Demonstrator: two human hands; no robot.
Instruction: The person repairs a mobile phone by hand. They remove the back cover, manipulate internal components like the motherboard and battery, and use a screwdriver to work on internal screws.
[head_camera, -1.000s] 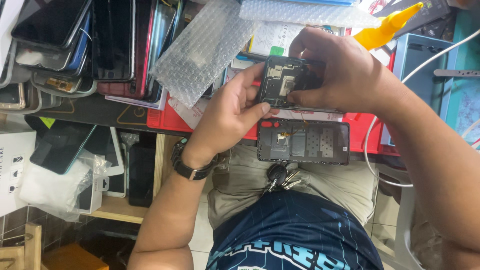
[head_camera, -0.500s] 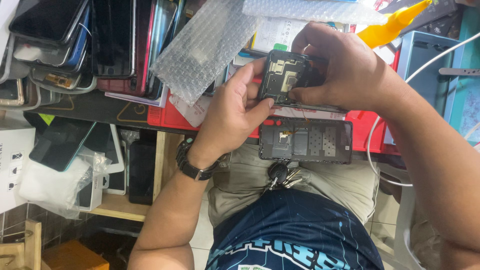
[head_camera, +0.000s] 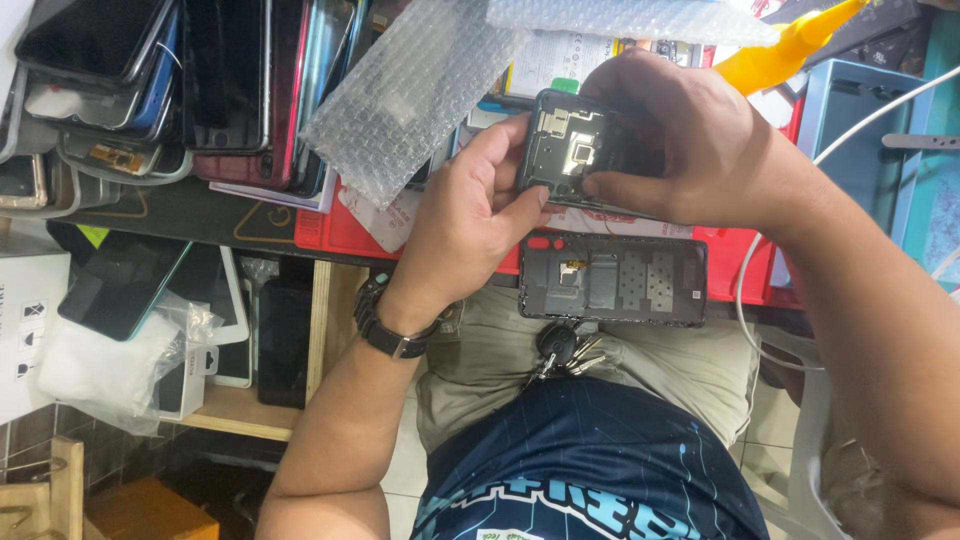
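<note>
My left hand (head_camera: 470, 215) and my right hand (head_camera: 690, 135) both hold an opened dark phone (head_camera: 565, 150) above a red work mat (head_camera: 345, 235). The phone's inner plate and metal shields face up. My left thumb and fingers clamp its left end; my right fingers cover its right half, thumb pressed along the lower edge. Just below it, at the mat's near edge, lies a removed black back cover (head_camera: 612, 278), inside up. A black watch (head_camera: 385, 325) is on my left wrist.
Several phones stand stacked at the upper left (head_camera: 150, 90). Bubble wrap (head_camera: 410, 90) lies beside them. A yellow nozzle bottle (head_camera: 790, 45) and a blue box (head_camera: 860, 110) are at the upper right, with a white cable (head_camera: 880, 95). Keys (head_camera: 562, 352) hang at my waist.
Both hands have stayed on the phone, shifting it slightly; my right fingers have slid further over its right half. The back cover has not moved.
</note>
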